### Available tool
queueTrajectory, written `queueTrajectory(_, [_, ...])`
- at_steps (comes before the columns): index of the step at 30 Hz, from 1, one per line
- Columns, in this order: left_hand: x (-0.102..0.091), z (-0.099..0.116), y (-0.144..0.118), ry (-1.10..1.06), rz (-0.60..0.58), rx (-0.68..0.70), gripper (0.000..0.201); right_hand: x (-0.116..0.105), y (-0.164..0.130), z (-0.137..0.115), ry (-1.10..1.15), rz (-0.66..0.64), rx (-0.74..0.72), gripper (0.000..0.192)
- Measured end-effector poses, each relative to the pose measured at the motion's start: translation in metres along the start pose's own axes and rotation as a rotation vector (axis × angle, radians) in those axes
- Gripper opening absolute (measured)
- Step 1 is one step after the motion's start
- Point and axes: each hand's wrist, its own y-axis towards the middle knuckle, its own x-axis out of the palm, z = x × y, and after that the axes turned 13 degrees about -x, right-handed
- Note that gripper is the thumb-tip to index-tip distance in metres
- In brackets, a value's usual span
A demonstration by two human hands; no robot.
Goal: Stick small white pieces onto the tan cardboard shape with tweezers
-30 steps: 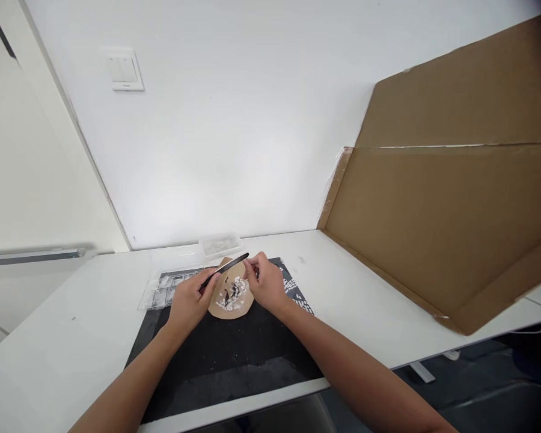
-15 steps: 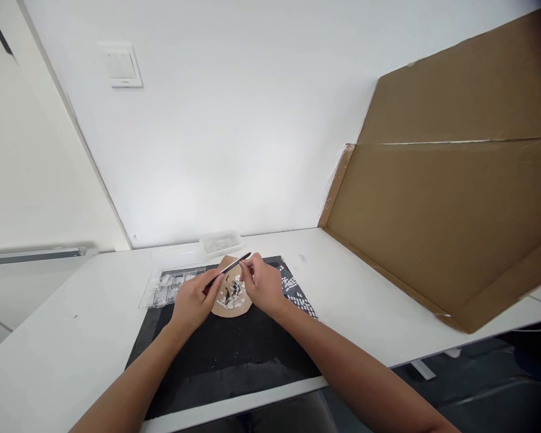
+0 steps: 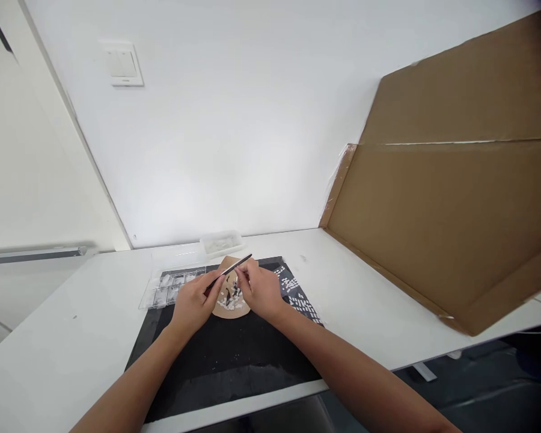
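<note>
A clear compartment tray [image 3: 169, 287] lies at ten o'clock of the left hand [image 3: 193, 304], by which a thin black stick [image 3: 229, 271] is pinched. At three o'clock, the right hand [image 3: 259, 291] is pressed onto the brown paper disc [image 3: 231, 308], fingertips closed near the stick.

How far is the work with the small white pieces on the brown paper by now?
Looks done: some white pieces sit in the clear tray. In hand: the left hand holds a thin black tool, and the right hand pinches something small at it, above the brown paper. Left: a heap of white pieces lies on the paper, unsorted.
</note>
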Motion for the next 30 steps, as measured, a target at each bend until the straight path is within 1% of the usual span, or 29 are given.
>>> queueTrajectory(5, [-0.002, 0.002, 0.0, 0.023, -0.034, 0.017, 0.036, -0.008, 0.005, 0.013, -0.026, 0.067, 0.13, 0.022])
queueTrajectory(7, [-0.003, 0.002, -0.001, 0.025, -0.049, 0.015, 0.036, -0.01, 0.006, 0.019, 0.0, 0.09, 0.151, 0.021])
queueTrajectory(10, [-0.002, 0.001, -0.001, 0.018, -0.057, 0.009, 0.035, -0.007, 0.005, 0.02, 0.051, 0.076, 0.109, 0.02])
queueTrajectory(13, [-0.002, 0.0, -0.001, -0.002, -0.058, 0.004, 0.035, -0.001, 0.002, 0.013, 0.072, 0.032, 0.035, 0.019])
queueTrajectory(15, [-0.001, 0.001, -0.001, -0.016, -0.056, 0.004, 0.035, 0.001, 0.001, 0.01, 0.072, 0.029, 0.013, 0.019])
queueTrajectory(17, [-0.001, 0.001, 0.0, -0.023, -0.054, 0.003, 0.035, -0.001, 0.002, 0.01, 0.066, 0.058, 0.04, 0.019])
queueTrajectory(20, [0.0, 0.001, 0.0, -0.017, -0.053, 0.002, 0.035, -0.008, 0.006, 0.017, 0.038, 0.104, 0.12, 0.019])
queueTrajectory(23, [0.001, 0.0, -0.001, -0.011, -0.055, 0.002, 0.035, -0.012, 0.007, 0.023, 0.031, 0.112, 0.142, 0.02])
queueTrajectory(26, [0.001, -0.002, -0.001, -0.013, -0.068, -0.008, 0.034, -0.009, 0.006, 0.021, 0.049, 0.076, 0.108, 0.02])
queueTrajectory(30, [0.002, -0.001, 0.0, -0.027, -0.066, -0.033, 0.033, 0.002, -0.001, 0.005, 0.047, -0.005, 0.015, 0.021])
